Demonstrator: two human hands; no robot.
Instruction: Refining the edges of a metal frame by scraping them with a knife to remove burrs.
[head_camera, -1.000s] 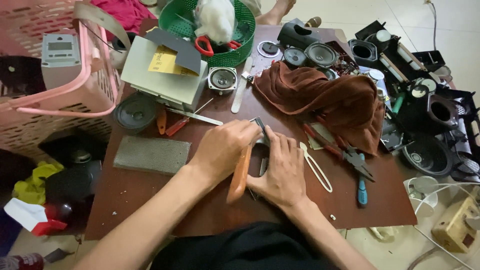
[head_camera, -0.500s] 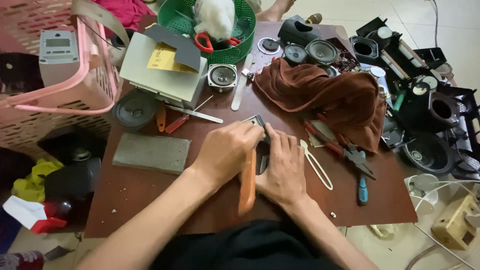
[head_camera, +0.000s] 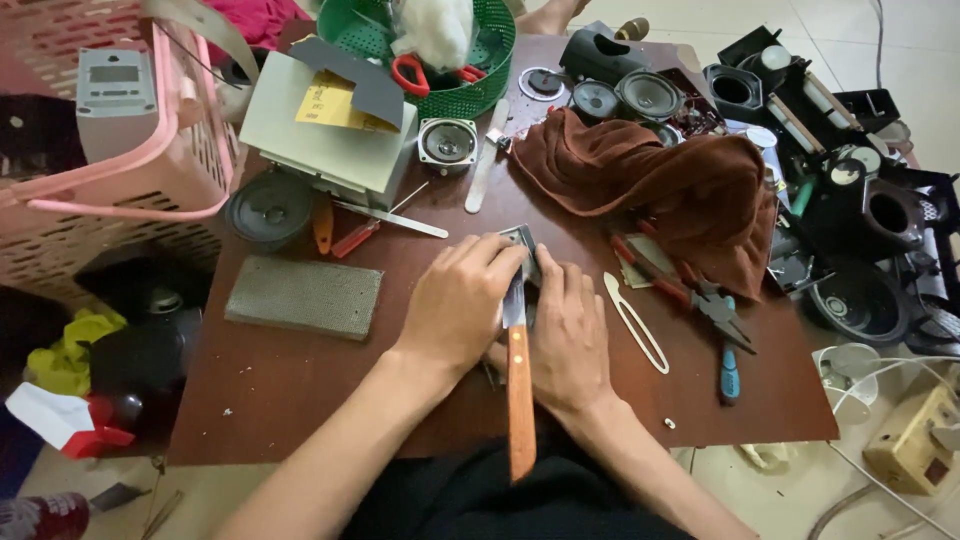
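At the middle of the brown table (head_camera: 300, 400) both my hands close in on a small grey metal piece (head_camera: 522, 240). A knife with a wooden handle (head_camera: 520, 400) lies between them, handle pointing back at me. My left hand (head_camera: 460, 300) is curled over its blade, fingertips on the metal piece. My right hand (head_camera: 570, 340) lies along the knife's right side, fingers pressed against the same piece. Most of the blade and the metal piece are hidden under my fingers.
A grey abrasive block (head_camera: 305, 297) lies left of my hands; a white loop tool (head_camera: 635, 320), red-handled pliers (head_camera: 650, 265) and blue-handled pliers (head_camera: 728, 370) lie to the right. A brown cloth (head_camera: 650, 180), small speaker (head_camera: 447, 142), white box (head_camera: 320, 130), green basket (head_camera: 450, 50) and pink basket (head_camera: 130, 170) stand behind.
The knife handle has swung from slanting left to pointing straight back at me. Both hands stay on the metal piece, shifted slightly.
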